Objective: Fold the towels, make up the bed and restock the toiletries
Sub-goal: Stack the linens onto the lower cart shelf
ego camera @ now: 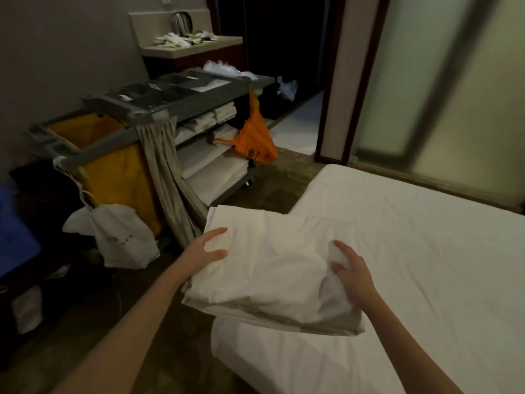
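A folded white bed sheet [270, 268] is held over the near left corner of the bed [412, 265], which is covered in white linen. My left hand [208, 248] holds the bundle's left edge, thumb and a finger on top, the other fingers hidden under the cloth. My right hand [350, 270] grips a bunched fold on the bundle's right side with curled fingers. Packets of toiletries [184, 39] lie scattered on a counter at the back by a kettle [181, 22].
A grey housekeeping cart [159, 109] stands left of the bed with a yellow laundry bag [113, 172], folded linen on its shelves and an orange bag [255, 137]. A white plastic bag [116, 237] hangs off it. Carpet separates cart and bed. Frosted glass panels stand at right.
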A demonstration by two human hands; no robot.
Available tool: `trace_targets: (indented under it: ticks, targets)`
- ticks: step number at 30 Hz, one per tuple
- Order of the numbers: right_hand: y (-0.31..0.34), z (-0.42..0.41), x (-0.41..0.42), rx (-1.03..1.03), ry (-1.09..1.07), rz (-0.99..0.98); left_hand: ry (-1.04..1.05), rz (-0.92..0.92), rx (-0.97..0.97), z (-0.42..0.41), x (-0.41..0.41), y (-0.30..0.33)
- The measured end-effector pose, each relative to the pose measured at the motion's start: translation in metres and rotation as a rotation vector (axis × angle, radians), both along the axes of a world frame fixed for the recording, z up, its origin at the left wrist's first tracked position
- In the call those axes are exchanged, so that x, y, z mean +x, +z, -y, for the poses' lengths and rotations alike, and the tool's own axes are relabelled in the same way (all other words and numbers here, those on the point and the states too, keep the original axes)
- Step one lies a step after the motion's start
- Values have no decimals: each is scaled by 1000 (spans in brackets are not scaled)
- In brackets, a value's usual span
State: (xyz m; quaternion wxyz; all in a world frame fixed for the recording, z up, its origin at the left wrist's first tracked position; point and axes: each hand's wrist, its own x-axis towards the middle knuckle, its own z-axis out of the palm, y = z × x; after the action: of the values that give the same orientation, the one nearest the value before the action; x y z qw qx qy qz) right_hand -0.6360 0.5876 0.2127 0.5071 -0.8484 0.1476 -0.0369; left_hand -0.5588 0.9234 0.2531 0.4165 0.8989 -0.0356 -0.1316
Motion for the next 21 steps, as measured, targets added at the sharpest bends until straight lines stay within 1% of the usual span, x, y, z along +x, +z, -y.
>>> trace_targets:
  ticks: [5,9,14,21]
  targets:
    - [-9,-84,72,-13,-12,-7,14,-1,-14,-84,72,-6]
    - [-10,-131,121,10,-54,-14,-1,9,-35,-126,135,-5]
    - [-16,-150,194,-6,-100,11,-22,-58,-67,-143,219,-14]
    - [-21,-166,325,33,-115,-10,-43,-55,-71,-155,350,-13]
